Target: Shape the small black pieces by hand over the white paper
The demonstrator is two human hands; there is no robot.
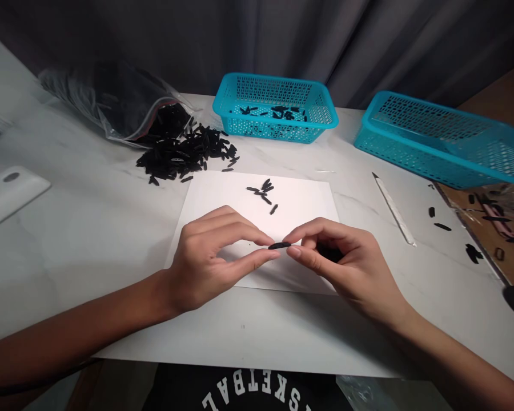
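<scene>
My left hand (pixel 212 254) and my right hand (pixel 346 260) meet over a white sheet of paper (pixel 300 200) on the table. Both pinch the same small black oblong piece (pixel 279 245), one at each end, thumb and fingertips closed on it. A few more of these black pieces (pixel 263 191) lie loose on the far part of the sheet. Something dark shows inside the curl of my right hand, too hidden to name.
A heap of black pieces (pixel 184 154) spills from a clear zip bag (pixel 111 100) at back left. One turquoise basket (pixel 276 105) holds some pieces; another basket (pixel 441 137) stands at right. A craft knife (pixel 394 208) and scraps (pixel 443 226) lie right of the sheet.
</scene>
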